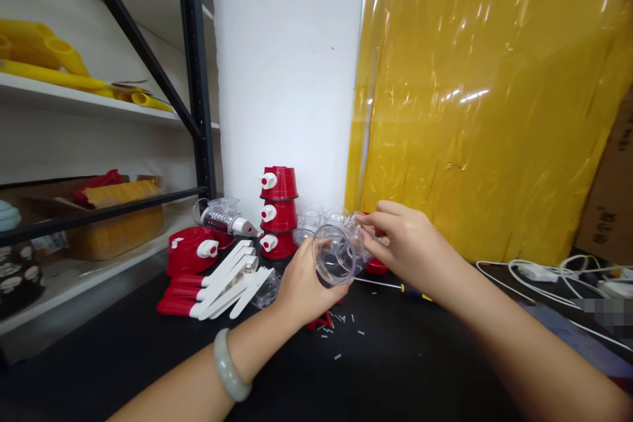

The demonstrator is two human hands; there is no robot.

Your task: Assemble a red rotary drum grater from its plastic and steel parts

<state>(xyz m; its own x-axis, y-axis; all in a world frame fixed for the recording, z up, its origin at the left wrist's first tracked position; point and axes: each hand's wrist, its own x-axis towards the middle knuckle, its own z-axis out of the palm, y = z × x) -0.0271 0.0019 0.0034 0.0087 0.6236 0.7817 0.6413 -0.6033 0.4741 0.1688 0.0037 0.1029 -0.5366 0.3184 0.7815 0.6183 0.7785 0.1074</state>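
Note:
My left hand (302, 283) is wrapped round a clear plastic cylinder housing (337, 256), held above the black table (395, 356) with its open end facing me. My right hand (403, 241) pinches the far right end of the same clear part, fingers closed on its edge. A pale bangle sits on my left wrist. Just behind the hands stand more clear plastic cups (316, 217) and a stack of three red bases with white knobs (278, 211).
Red-and-white handles (217, 283) lie in a row at the left beside a red base (190, 249) and an assembled clear drum unit (222, 216). Small white bits (341, 330) litter the table. A screwdriver (410, 290), white cables (544, 273), yellow plastic sheet (494, 99) and shelving (99, 211) surround.

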